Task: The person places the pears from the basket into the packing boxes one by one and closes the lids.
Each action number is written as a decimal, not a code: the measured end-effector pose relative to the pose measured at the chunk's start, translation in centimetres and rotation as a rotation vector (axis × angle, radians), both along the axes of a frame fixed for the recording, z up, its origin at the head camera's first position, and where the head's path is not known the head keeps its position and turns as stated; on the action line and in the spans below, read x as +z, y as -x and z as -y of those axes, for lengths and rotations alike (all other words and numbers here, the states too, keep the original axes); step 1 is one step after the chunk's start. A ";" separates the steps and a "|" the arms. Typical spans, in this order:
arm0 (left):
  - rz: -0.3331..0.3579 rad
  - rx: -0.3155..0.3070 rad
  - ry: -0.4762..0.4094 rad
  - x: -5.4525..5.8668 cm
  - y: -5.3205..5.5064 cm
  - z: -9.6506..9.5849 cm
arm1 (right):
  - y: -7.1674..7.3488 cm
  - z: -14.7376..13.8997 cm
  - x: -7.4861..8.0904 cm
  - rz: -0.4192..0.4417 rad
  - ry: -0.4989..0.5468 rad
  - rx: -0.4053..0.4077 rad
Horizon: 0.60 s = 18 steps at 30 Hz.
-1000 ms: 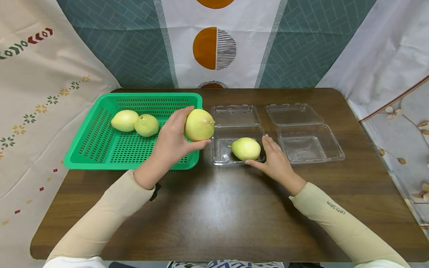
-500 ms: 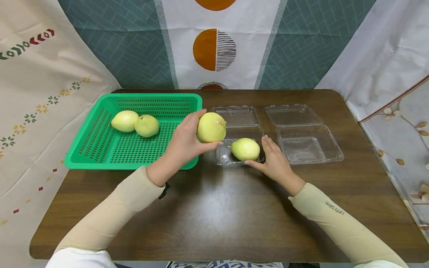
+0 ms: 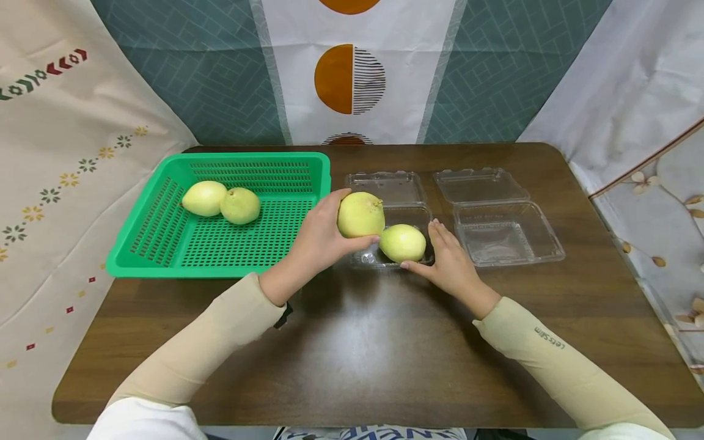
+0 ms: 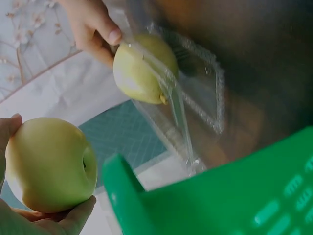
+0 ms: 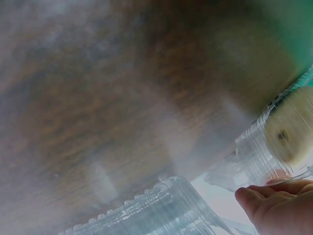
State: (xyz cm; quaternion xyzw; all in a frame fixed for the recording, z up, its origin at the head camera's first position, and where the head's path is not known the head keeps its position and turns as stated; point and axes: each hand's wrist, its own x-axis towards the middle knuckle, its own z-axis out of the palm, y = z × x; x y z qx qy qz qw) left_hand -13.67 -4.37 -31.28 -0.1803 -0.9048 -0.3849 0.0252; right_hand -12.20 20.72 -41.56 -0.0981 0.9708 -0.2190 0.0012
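Note:
My left hand holds a yellow-green pear above the left part of a clear plastic clamshell container, thumb below and fingers behind it. In the left wrist view the held pear shows its dimpled end. A second pear lies on its side in that container's base, its stem end toward the left. My right hand rests at the container's right front corner, fingers extended along the side and thumb at the front by the pear. The right wrist view shows these fingers beside the clear wall.
A green perforated basket stands at the left with two pears in it. To the right lies another clear clamshell container with its lid folded back. All stand on a brown wooden table, with patterned cloth behind and at the sides.
My left hand has carried its pear rightward and slightly toward me, from the basket's right edge to over the nearer container. My right hand and the pear in the container have stayed put.

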 end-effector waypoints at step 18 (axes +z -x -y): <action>0.218 0.072 -0.148 -1.9 -0.2 -1.5 | 0.1 -0.1 0.0 0.006 0.005 -0.008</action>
